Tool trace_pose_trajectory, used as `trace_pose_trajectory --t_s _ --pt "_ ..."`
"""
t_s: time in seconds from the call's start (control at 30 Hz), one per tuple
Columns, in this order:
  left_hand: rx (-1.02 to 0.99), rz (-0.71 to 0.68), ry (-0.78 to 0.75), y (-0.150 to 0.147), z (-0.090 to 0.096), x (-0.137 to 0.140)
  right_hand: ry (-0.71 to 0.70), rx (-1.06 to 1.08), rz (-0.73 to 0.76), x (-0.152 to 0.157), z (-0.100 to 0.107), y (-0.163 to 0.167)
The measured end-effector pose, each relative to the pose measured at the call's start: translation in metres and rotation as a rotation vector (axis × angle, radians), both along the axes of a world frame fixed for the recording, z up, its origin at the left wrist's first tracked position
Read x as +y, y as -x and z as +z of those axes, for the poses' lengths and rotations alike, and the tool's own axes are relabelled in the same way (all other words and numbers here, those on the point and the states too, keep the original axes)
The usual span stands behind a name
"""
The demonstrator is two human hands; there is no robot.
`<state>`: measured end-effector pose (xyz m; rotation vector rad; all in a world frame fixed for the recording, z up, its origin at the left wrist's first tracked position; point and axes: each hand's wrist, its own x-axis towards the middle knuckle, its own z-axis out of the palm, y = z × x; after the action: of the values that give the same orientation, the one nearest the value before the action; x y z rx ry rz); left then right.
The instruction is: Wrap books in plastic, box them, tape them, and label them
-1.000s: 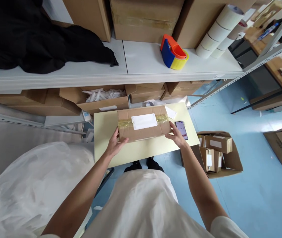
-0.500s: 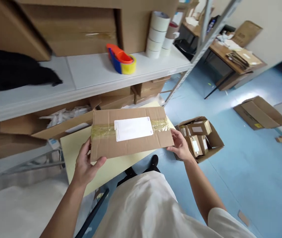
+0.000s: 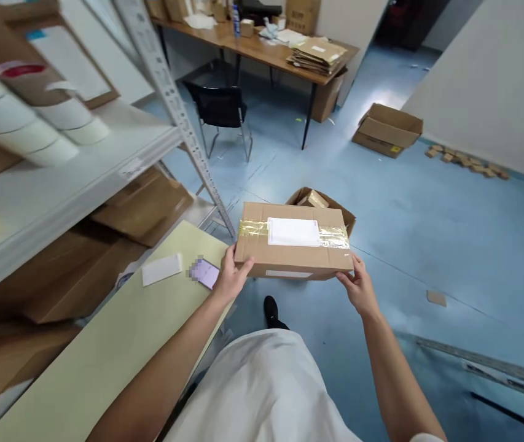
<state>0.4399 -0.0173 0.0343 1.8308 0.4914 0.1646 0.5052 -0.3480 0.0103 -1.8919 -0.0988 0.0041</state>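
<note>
A taped cardboard box (image 3: pixel 289 255) with a white label on top is held level in front of me. My left hand (image 3: pixel 231 274) grips its left end, thumb on the near side. On its right end my right hand (image 3: pixel 357 283) is closed around the lower near corner. Beyond the held box, and partly hidden by it, an open carton (image 3: pixel 348 222) on the floor contains a smaller taped box (image 3: pixel 313 199). A phone (image 3: pixel 205 273) and a white slip (image 3: pixel 161 270) lie on the pale yellow tabletop (image 3: pixel 118 350) beside my left arm.
A metal shelf (image 3: pixel 118 156) with tape rolls (image 3: pixel 17 123) stands at the left. Farther off are a black chair (image 3: pixel 220 107), a wooden desk (image 3: pixel 262 52) and another open carton (image 3: pixel 388 132). A metal frame (image 3: pixel 487 359) is low at the right.
My view has turned right, away from the shelf. Still in both hands, the box has moved from over the yellow tabletop to over the floor, near the open carton.
</note>
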Motion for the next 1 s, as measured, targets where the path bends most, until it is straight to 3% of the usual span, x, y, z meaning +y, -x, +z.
trace_pose_trajectory --t_s 0.13,0.27,0.37,0.47,0.57,0.7,0.87,1.0 --pt "0.162 -0.113 -0.077 -0.104 -0.038 -0.047 0.130 0.083 -0.180 -0.045 -0.033 -0.056" --pt "0.189 -0.204 -0.029 -0.182 -0.060 -0.075 0.089 0.120 -0.273 -0.064 -0.057 -0.106" --pt "0.118 -0.248 0.116 -0.221 -0.068 -0.089 -0.033 0.088 -0.249 -0.067 -0.067 -0.131" --pt "0.037 -0.258 0.207 -0.233 -0.070 -0.100 -0.091 0.050 -0.209 -0.057 -0.071 -0.142" --pt "0.025 -0.271 0.203 -0.211 -0.065 -0.100 -0.097 0.055 -0.126 -0.034 -0.067 -0.138" --pt "0.024 -0.263 0.143 -0.141 -0.045 -0.075 -0.067 0.152 0.052 0.011 -0.053 -0.118" --pt "0.036 0.039 0.086 -0.023 -0.021 -0.026 -0.047 0.200 0.219 0.084 -0.044 -0.088" --pt "0.048 0.349 0.080 0.095 -0.013 0.002 -0.017 0.198 0.524 0.160 -0.043 -0.048"
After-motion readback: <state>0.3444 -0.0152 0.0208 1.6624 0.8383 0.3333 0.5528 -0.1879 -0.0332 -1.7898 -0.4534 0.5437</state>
